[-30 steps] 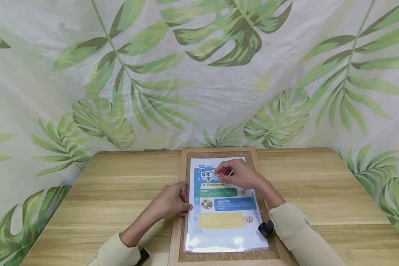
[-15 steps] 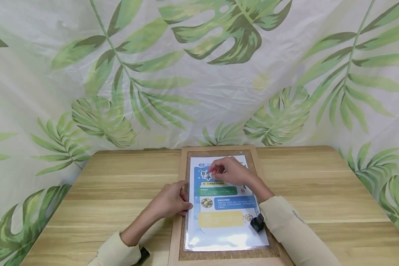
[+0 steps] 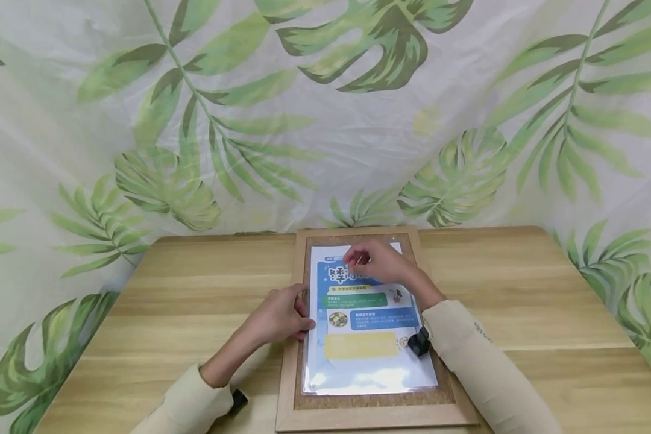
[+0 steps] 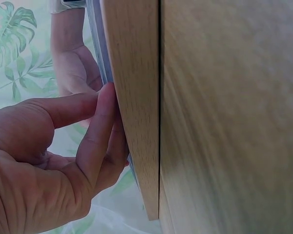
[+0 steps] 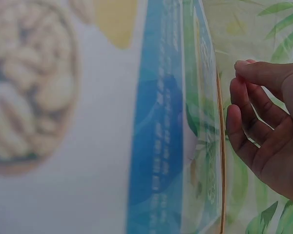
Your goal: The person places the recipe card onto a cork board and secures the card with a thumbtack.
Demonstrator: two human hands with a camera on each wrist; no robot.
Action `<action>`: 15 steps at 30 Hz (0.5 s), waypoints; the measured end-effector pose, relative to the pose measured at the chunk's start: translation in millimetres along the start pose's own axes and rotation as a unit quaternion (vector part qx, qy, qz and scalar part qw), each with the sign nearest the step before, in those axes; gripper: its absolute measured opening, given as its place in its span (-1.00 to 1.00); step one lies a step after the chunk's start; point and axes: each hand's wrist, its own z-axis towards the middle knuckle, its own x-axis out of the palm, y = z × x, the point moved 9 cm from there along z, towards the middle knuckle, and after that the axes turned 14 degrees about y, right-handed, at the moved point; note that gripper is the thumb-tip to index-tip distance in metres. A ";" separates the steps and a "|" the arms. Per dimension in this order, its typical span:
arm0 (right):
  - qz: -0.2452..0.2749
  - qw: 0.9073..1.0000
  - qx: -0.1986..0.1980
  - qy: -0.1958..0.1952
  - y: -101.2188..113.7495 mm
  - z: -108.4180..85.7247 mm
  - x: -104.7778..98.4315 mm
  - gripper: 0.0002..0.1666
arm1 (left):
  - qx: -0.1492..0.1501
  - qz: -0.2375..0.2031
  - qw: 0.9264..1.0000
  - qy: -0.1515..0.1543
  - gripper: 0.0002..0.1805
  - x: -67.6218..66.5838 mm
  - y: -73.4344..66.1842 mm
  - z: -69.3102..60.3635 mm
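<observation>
A glossy printed sheet with blue, green and yellow panels lies on a wood-framed cork board. At the sheet's left edge, my left hand touches it with the thumb, fingers bent against the frame. The left wrist view shows this hand from the side, fingertips against the wooden rim. Above the sheet's printed title hovers my right hand, thumb and index tips together on what looks like a tiny pale thing. In the right wrist view that hand has its other fingers loosely curled.
The board stands on a light wood table, its far end near the table's back edge. Behind hangs a pale cloth printed with green leaves. A black device on the right wrist overlaps the sheet's right edge.
My right hand has shifted left over the sheet's title, then slightly away from me. My left hand keeps its place at the edge. The head view has tilted down a little.
</observation>
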 end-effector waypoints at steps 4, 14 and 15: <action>0.007 1.000 0.009 -0.014 -1.5 -0.9 -8.7 -0.76 | -0.003 0.003 1.000 0.000 -0.10 0.4 -0.5 1.8; 0.016 1.000 0.014 -0.017 -4.6 5.3 -8.5 -0.74 | -0.002 0.011 1.000 0.004 -0.12 -0.2 0.2 2.3; 0.017 1.000 0.014 -0.017 -4.7 6.8 -8.4 -0.74 | -0.002 0.009 1.000 0.003 -0.12 -0.8 0.1 2.2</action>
